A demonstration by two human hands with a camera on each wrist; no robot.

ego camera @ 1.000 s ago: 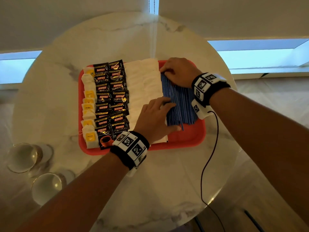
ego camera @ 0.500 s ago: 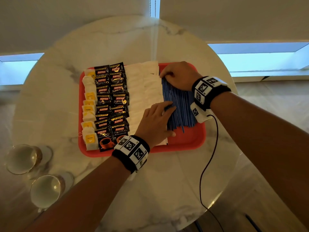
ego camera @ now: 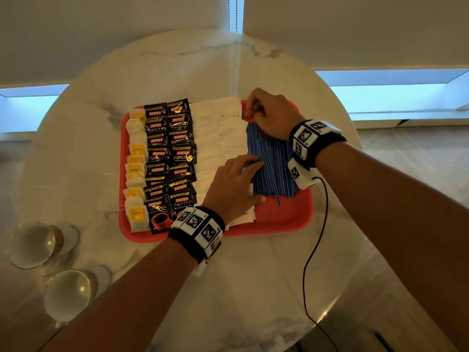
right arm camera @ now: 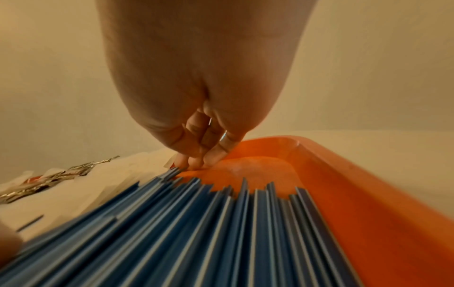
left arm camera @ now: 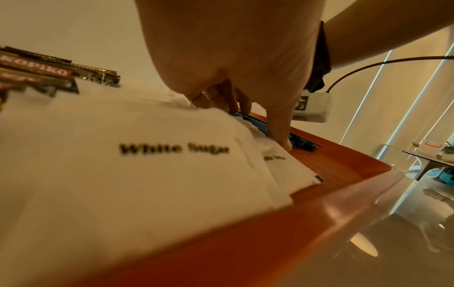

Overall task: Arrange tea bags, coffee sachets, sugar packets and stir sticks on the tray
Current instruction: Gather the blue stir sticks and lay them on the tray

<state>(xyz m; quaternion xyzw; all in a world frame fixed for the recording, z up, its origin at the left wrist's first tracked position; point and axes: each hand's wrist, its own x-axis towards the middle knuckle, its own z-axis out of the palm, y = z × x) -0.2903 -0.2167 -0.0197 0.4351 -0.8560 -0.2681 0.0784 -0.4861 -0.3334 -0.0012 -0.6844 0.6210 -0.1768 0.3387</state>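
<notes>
1. Where the red tray [ego camera: 286, 219] sits on the marble table [ego camera: 253, 288], tea bags [ego camera: 135, 174] line its left edge, then coffee sachets [ego camera: 170, 158], then sugar packets [ego camera: 218, 138].
2. Left hand [ego camera: 234, 186] lies flat, fingers straight, on the packets and the blue stir sticks [ego camera: 274, 163].
3. Right hand [ego camera: 272, 114] has its fingertips [right arm camera: 194, 162] curled down at the sticks' far ends; whether they pinch one is unclear.

A hotel room or serviced lounge, by the look of it. A round marble-topped table [ego camera: 228, 288] stands close against pale roller blinds [ego camera: 101, 34], with low strips of daylight under them at far left and far right. On it a red tray [ego camera: 286, 217] carries hospitality supplies: Kopiko Supremo coffee sachets [ego camera: 170, 153], tea bags [ego camera: 135, 168], white sugar packets [ego camera: 218, 133], blue stir sticks [ego camera: 274, 163]. Two gold-rimmed cups on saucers [ego camera: 50, 268] wait near left.
</notes>
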